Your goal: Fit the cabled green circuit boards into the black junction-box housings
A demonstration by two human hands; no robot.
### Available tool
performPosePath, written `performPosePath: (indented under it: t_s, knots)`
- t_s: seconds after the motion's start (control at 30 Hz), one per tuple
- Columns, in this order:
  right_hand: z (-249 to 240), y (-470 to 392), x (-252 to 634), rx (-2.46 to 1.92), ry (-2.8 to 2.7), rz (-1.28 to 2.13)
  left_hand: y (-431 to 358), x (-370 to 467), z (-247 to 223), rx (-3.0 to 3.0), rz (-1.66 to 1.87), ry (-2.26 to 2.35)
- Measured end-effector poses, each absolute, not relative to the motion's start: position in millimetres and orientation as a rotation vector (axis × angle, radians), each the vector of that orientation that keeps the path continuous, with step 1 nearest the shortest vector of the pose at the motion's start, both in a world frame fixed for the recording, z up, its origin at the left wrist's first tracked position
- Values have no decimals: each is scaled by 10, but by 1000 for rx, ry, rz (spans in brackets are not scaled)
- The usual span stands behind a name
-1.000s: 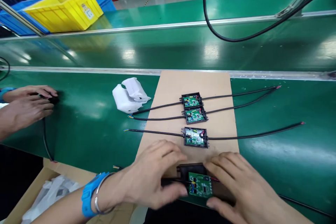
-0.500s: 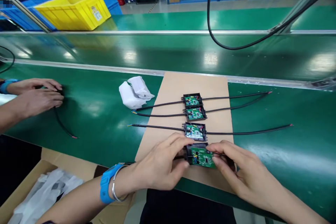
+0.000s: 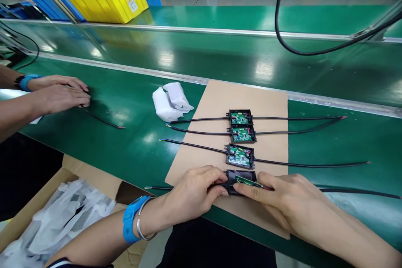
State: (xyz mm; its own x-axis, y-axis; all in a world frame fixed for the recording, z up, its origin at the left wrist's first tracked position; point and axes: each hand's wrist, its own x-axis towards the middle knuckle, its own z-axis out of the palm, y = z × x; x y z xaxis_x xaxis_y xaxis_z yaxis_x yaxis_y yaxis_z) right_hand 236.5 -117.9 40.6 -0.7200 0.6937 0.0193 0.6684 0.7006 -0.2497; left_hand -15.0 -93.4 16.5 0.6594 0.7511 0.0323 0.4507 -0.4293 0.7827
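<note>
My left hand (image 3: 201,190) pinches the left end of a black plastic case (image 3: 241,176), where a black cable enters. In my right hand (image 3: 282,197) is a green circuit board (image 3: 248,181), tilted on edge over the open case, with the forefinger along its lower side. A cable runs out to the right beyond that hand. Above lie three more black cases with boards in them: a top one (image 3: 240,117), one touching it (image 3: 242,134), and a separate one (image 3: 240,155). Each has a cable on both sides.
Brown cardboard (image 3: 207,150) lies under the cases on the green table (image 3: 132,150). White wrapped packets (image 3: 169,104) sit left of it. Another person's hands (image 3: 67,92) hold a cable at the left. An open carton (image 3: 91,171) holds white bags; a yellow bin (image 3: 106,0) stands behind.
The board has gone from lying nearly flat to tilted on edge, showing the inside of the case. My right hand has turned palm down. The whole view has shifted.
</note>
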Motion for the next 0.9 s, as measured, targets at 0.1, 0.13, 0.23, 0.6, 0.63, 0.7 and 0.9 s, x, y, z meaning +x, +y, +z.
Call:
performPosePath:
  t_s: [0.1,0.13,0.23,0.6,0.63,0.7,0.9]
  knots:
    - [376,-1146,2356,-1165,-2884,281,-981,-129,87,2198,507,948]
    - [365,-1140,2348,-1179,-2911,246,-993,-122,61,2245,506,966]
    - [362,-1123,2297,-1198,-2949,97,-1010,-107,2,2403,497,1031]
    - [434,-1203,2044,-1254,-2932,-289,-1274,-20,33,3242,73,902]
    - [435,-1200,2037,-1264,-2925,-280,-1297,-20,38,3259,-2,884]
    - [449,-1178,2031,-1274,-2904,-246,-1297,-26,62,3223,-75,869]
    - [465,-1166,2097,-1362,-2870,70,-1025,53,306,2578,170,992]
